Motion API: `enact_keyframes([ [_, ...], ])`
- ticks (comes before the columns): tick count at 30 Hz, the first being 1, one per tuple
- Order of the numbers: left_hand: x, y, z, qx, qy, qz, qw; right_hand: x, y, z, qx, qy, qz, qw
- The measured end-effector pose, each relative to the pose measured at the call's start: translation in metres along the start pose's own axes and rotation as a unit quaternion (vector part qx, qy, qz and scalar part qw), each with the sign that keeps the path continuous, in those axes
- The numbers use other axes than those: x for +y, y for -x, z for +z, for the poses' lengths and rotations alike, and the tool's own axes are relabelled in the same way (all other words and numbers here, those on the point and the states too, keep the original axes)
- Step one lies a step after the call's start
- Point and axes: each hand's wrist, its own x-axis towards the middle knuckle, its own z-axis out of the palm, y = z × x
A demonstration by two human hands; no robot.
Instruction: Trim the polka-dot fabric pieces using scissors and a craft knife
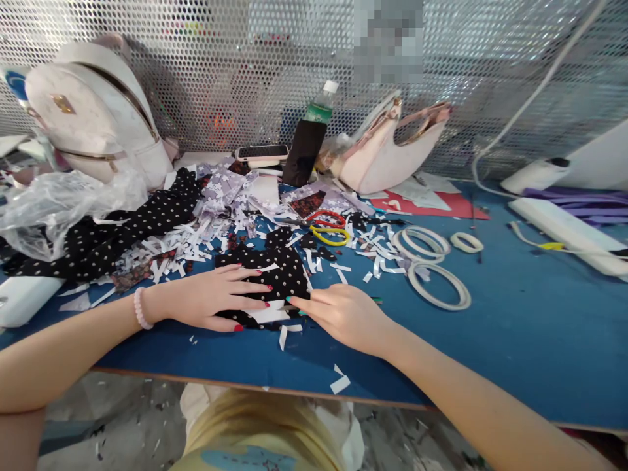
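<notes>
A piece of black polka-dot fabric (289, 271) lies on the blue table with a white paper piece (267, 313) on it. My left hand (210, 297) is spread flat over the left part of the fabric, fingers apart, pressing on it. My right hand (346, 317) is closed around a thin pen-like tool (377, 301), whose end shows behind the hand. Its narrow tip reaches the white piece near the fabric's right edge. Most of the tool is hidden, so its exact kind is unclear. Red and yellow scissors (330, 229) lie just beyond the fabric.
White paper strips (171, 252) and fabric scraps surround the work. Rolls of tape (439, 284) lie right. Behind stand a backpack (93, 111), a bottle (314, 131), a handbag (387, 150) and a phone (262, 152). A perforated metal screen (210, 72) closes the back.
</notes>
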Motion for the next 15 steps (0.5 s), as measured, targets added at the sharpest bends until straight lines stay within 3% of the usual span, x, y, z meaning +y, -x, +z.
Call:
enact_keyframes([
  [10, 0.0000, -0.0004, 0.0013, 0.022, 0.015, 0.006, 1.000, 0.0006, 0.0008, 0.0004, -0.007, -0.013, 0.011, 1.000],
  [15, 0.0000, -0.0003, 0.0010, 0.003, 0.005, 0.000, 1.000, 0.0005, 0.0014, 0.0009, -0.003, 0.002, 0.015, 1.000],
])
